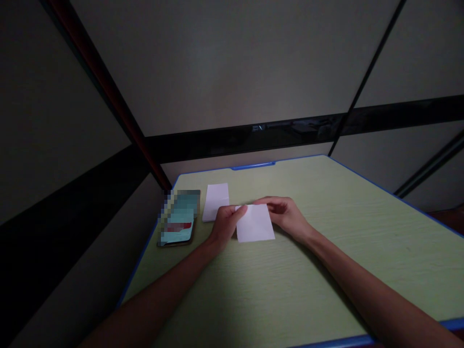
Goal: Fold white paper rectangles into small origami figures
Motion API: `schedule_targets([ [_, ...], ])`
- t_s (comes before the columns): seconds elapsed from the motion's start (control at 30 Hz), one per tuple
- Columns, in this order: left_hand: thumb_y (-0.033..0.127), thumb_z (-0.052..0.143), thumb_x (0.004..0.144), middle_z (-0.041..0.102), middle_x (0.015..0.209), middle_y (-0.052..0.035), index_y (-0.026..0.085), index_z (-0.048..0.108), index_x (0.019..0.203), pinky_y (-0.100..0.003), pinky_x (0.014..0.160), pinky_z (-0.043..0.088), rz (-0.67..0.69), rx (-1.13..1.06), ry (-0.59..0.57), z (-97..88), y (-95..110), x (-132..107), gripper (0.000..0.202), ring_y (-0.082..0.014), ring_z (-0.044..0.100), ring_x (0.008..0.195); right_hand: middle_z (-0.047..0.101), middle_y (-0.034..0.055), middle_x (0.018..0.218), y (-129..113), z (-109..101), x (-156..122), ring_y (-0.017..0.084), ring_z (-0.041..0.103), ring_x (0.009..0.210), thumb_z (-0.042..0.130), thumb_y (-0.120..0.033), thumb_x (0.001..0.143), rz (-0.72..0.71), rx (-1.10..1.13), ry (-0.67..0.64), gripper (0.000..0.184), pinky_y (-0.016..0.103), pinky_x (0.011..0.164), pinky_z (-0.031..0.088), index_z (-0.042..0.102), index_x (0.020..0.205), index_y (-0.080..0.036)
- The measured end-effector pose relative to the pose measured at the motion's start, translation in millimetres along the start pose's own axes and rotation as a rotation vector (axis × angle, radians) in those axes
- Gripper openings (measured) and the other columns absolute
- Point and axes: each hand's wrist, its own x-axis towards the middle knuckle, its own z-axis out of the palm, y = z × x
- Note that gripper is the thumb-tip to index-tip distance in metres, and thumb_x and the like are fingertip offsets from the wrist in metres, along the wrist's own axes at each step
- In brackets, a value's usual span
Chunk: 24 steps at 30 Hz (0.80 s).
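A small white sheet of paper (255, 226) is held slightly above the middle of the table. My left hand (225, 223) grips its left side, the thumb pressed on top and the other fingers hidden underneath. At the far right corner, my right hand (284, 212) has curled fingers, with the index finger along the far edge; its thumb is mostly hidden. Just beyond my left hand lies a stack of white paper (216, 199), partly covered by that hand.
The light wood-grain table (348, 232) has a blue rim. A phone (179, 217) with a lit, partly blurred screen lies at its left side. Behind the far edge stand grey panels (232, 67) with a glossy black band (224, 142).
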Motion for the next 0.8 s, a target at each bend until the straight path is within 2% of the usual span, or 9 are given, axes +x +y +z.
schedule_targets([
  [0.1, 0.049, 0.054, 0.060, 0.035, 0.038, 0.0053, 0.014, 0.043, 0.044, -0.020, 0.038, 0.020, 0.025, 0.026, 0.006, 1.3, 2, 0, 0.039, -0.0054, 0.031, 0.037, 0.060, 0.0001, 0.061, -2, 2, -1, 0.010, 0.050, 0.053, 0.065, -0.023, 0.056, -0.033, -0.078, 0.069, 0.011, 0.024, 0.050, 0.037, 0.063, 0.065, -0.016],
  [0.27, 0.061, 0.046, 0.059, 0.039, 0.039, 0.0043, 0.016, 0.041, 0.045, -0.020, 0.038, 0.026, 0.060, -0.060, 0.023, 3.7, 5, -1, 0.047, -0.0066, 0.035, 0.037, 0.052, -0.0010, 0.050, 0, -1, 0, 0.008, 0.043, 0.044, 0.065, -0.030, 0.056, 0.018, -0.117, 0.217, 0.019, 0.023, 0.043, 0.031, 0.056, 0.054, -0.014],
  [0.37, 0.063, 0.046, 0.056, 0.034, 0.037, 0.0057, 0.017, 0.036, 0.042, -0.020, 0.037, 0.023, 0.073, -0.067, 0.020, 4.0, 9, -4, 0.049, -0.0057, 0.031, 0.036, 0.051, -0.0014, 0.050, 2, -2, 1, 0.007, 0.041, 0.044, 0.065, -0.033, 0.057, 0.008, -0.125, 0.213, 0.022, 0.023, 0.043, 0.030, 0.054, 0.055, -0.014],
  [0.47, 0.055, 0.053, 0.057, 0.039, 0.040, 0.0048, 0.015, 0.042, 0.044, -0.019, 0.038, 0.023, 0.071, -0.044, 0.013, 3.6, 11, -6, 0.043, -0.0055, 0.032, 0.038, 0.050, -0.0017, 0.050, 3, -2, 2, 0.007, 0.040, 0.044, 0.064, -0.036, 0.058, 0.018, -0.133, 0.178, 0.024, 0.023, 0.043, 0.030, 0.054, 0.057, -0.014],
  [0.63, 0.034, 0.062, 0.056, 0.057, 0.055, -0.0014, 0.010, 0.059, 0.063, -0.021, 0.045, 0.033, 0.024, -0.101, -0.101, 3.6, 8, -4, 0.025, -0.0099, 0.047, 0.049, 0.047, -0.0028, 0.048, 1, 1, 1, 0.007, 0.038, 0.044, 0.062, -0.040, 0.059, 0.063, -0.104, 0.135, 0.029, 0.022, 0.043, 0.028, 0.051, 0.052, -0.013],
  [0.8, 0.031, 0.060, 0.059, 0.059, 0.055, -0.0022, 0.010, 0.061, 0.062, -0.021, 0.045, 0.033, 0.063, -0.031, -0.106, 2.9, 5, -3, 0.021, -0.0095, 0.048, 0.046, 0.046, -0.0025, 0.046, 1, 1, 0, 0.006, 0.036, 0.042, 0.056, -0.041, 0.065, 0.090, -0.046, 0.115, 0.034, 0.022, 0.043, 0.026, 0.050, 0.048, -0.013],
])
